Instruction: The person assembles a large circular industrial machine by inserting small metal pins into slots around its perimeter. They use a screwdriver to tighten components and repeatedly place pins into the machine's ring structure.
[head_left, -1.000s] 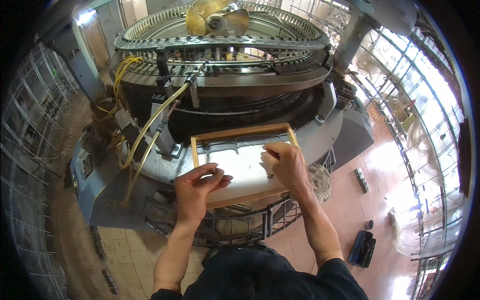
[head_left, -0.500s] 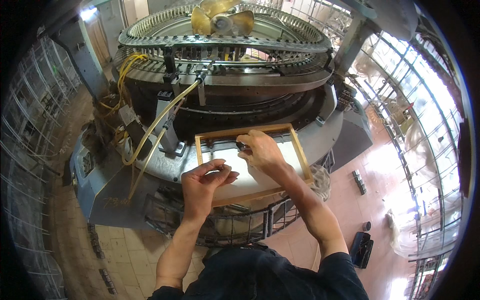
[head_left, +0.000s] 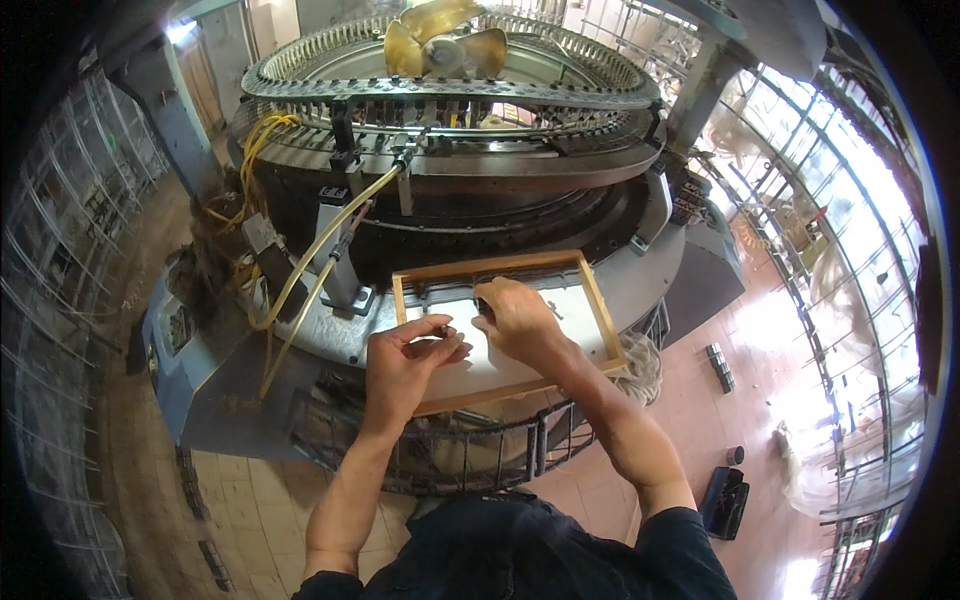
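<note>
A shallow wooden-framed tray [head_left: 603, 317] with a white bottom rests before me on the machine's grey ledge. Thin dark metal strips [head_left: 450, 289] lie along its far side, and a small grey piece [head_left: 556, 309] sits on the white to the right. Over the tray's left part, my left hand [head_left: 402, 367] pinches a tiny dark piece between thumb and forefinger. My right hand [head_left: 522, 318] hovers over the middle, just right of the left one, its fingers curled around a small dark object whose kind I cannot make out.
Behind the tray rises a large circular knitting machine [head_left: 460, 170], with a brass-coloured fan [head_left: 445, 45] above it. Yellow hoses [head_left: 300, 285] curve down at the left. A black metal grille [head_left: 470, 455] runs below the tray. On the floor at right lies an open dark case [head_left: 724, 503].
My right hand has shifted slightly down within the tray, uncovering the small grey piece to its right. My left hand has barely moved and keeps its pinch.
</note>
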